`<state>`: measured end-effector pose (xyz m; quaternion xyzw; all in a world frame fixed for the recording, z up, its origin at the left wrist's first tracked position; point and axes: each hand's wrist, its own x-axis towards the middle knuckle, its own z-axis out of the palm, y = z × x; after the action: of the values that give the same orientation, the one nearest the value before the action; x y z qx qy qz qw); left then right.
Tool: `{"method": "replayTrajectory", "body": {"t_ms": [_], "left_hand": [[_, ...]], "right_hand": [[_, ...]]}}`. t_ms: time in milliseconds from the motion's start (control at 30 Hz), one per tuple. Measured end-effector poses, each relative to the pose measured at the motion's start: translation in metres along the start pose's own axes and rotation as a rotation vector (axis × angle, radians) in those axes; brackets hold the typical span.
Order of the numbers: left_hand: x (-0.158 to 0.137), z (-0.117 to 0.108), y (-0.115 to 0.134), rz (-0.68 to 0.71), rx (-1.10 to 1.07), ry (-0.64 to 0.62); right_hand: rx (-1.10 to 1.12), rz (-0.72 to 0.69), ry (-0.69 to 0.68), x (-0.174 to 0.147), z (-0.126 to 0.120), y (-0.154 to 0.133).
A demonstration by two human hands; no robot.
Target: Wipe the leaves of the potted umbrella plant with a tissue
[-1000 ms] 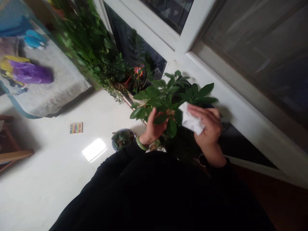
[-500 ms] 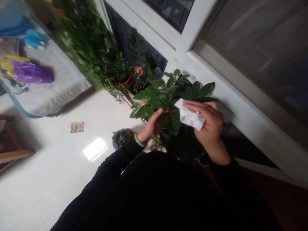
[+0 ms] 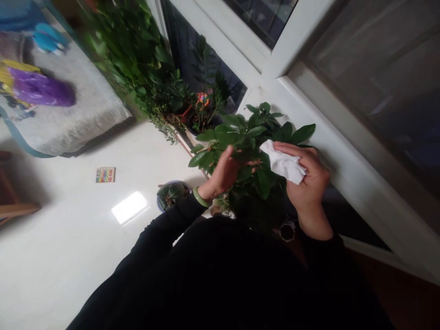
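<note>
A leafy green potted plant (image 3: 237,130) with glossy leaves fanned in clusters stands beside the white window frame. My left hand (image 3: 225,174), with a pale green bangle at the wrist, reaches in among its leaves. The thumb stands up apart from the fingers, which stretch to the right and are partly covered by foliage. On the plant's right side, my right hand (image 3: 305,174) is closed on a crumpled white tissue (image 3: 285,162). The tissue lies against or just over the leaves; contact cannot be told. The plant's pot is hidden.
A smaller potted plant (image 3: 173,195) stands on the pale shiny floor (image 3: 68,238), left of my left forearm. More plants (image 3: 137,59) line the window (image 3: 275,68). A covered bed or couch (image 3: 99,110) holds a purple bag (image 3: 41,87). A colourful square (image 3: 105,174) lies on the floor.
My left thumb has lifted away from the leaves, and the hand has opened. My right hand has shifted slightly right with the tissue. The view has turned a little.
</note>
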<state>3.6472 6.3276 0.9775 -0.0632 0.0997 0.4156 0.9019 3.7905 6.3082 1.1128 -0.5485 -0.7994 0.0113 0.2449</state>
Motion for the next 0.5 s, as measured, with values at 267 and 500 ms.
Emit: {"method": "replayTrajectory", "body": {"t_ms": [267, 500], "left_hand": [[-0.005, 0.003, -0.007, 0.020, 0.057, -0.010], [-0.006, 0.001, -0.012, 0.003, -0.010, -0.102]], "right_hand": [[-0.186, -0.150, -0.249, -0.010, -0.005, -0.002], [-0.242, -0.119, -0.272, 0.014, 0.003, 0.031]]}}
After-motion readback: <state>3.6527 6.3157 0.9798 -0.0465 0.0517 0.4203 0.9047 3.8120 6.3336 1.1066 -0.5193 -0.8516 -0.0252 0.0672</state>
